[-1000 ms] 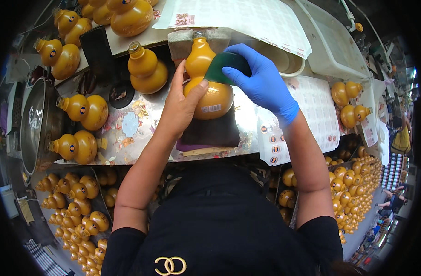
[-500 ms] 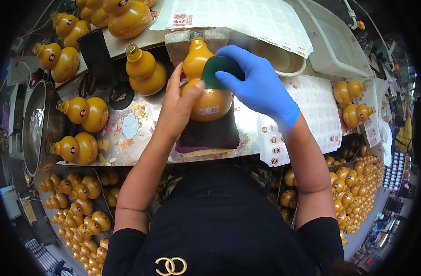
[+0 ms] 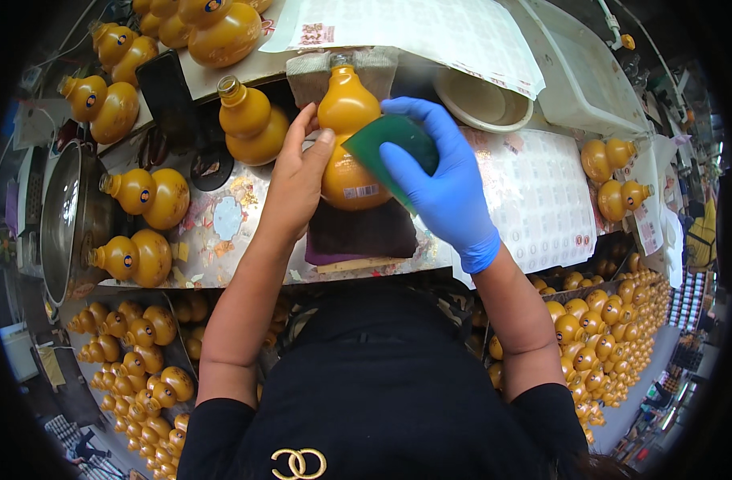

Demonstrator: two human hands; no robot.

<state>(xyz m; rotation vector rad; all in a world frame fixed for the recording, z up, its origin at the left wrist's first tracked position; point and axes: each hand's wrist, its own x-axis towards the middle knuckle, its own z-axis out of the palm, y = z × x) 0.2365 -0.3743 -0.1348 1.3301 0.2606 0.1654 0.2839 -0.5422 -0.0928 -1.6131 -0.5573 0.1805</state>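
Observation:
A yellow gourd-shaped bottle (image 3: 355, 136) lies on a dark pad (image 3: 358, 234), its neck pointing away from me and propped on a pale cloth-covered rest (image 3: 306, 76). On its lower bulb is a small barcode label (image 3: 361, 192). My bare left hand (image 3: 300, 172) grips the bottle's left side, thumb on top near the waist. In a blue glove, my right hand (image 3: 434, 172) pinches a flat green scraper (image 3: 394, 152) between thumb and fingers. The scraper overlaps the bottle's right side; whether its edge touches the bottle is unclear.
Another gourd bottle (image 3: 252, 124) stands left of the rest, beside a dark phone-like slab (image 3: 168, 94). Label sheets (image 3: 534, 208) lie at right, below a round bowl (image 3: 486, 100) and a plastic tub (image 3: 590, 72). A metal basin (image 3: 66, 216) stands far left. Crates of bottles (image 3: 138, 384) flank me.
My right hand has drawn the scraper down and right, tilting it and uncovering the bottle's waist. My left hand has shifted slightly left, its thumb higher. The label sheet near my right arm has moved.

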